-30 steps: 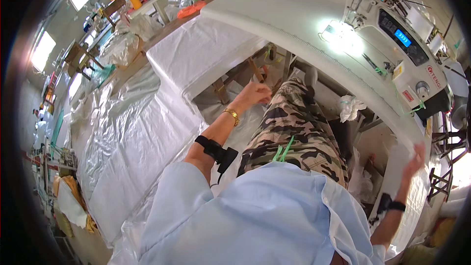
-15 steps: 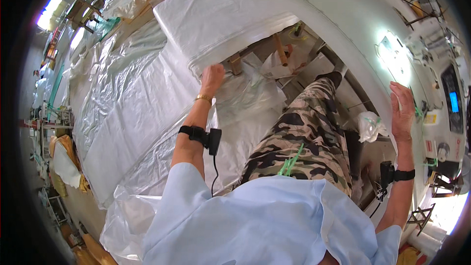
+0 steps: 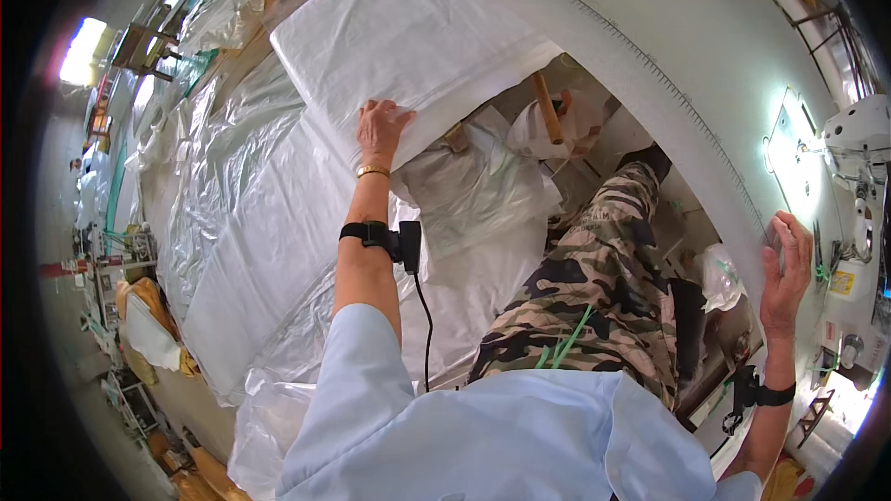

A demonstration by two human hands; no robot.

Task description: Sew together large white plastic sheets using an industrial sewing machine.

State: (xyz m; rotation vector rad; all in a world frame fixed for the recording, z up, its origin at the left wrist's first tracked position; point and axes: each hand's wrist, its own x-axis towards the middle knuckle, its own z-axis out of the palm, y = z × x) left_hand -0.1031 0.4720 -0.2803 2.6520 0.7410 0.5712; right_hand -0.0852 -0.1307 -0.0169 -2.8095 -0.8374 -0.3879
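Observation:
My left hand (image 3: 380, 133) rests on the near edge of a white sheet (image 3: 408, 42), which looks like smooth film or thin cloth laid in a broad folded panel. Its fingers are apart and slightly bent, with nothing visible in them. The sheet runs down from the pale work table (image 3: 594, 0) toward more crinkled white sheeting (image 3: 251, 213) at the left. My right hand (image 3: 787, 269) lies at the table's edge near a white sewing machine (image 3: 858, 144); its fingers are stretched out and hold nothing.
A ruler scale (image 3: 640, 56) runs along the table's near edge. Below it are a wooden leg (image 3: 548, 109), clear plastic (image 3: 483, 181) and a small white bag (image 3: 719, 278). Green strands (image 3: 563, 343) lie on my camouflage trousers (image 3: 585, 288). A lamp glow (image 3: 794, 153) lights the table.
My left hand has gone from a closed fist at the sheet's edge to open fingers on top, moving slightly left and up. My right hand has shifted right and a little lower.

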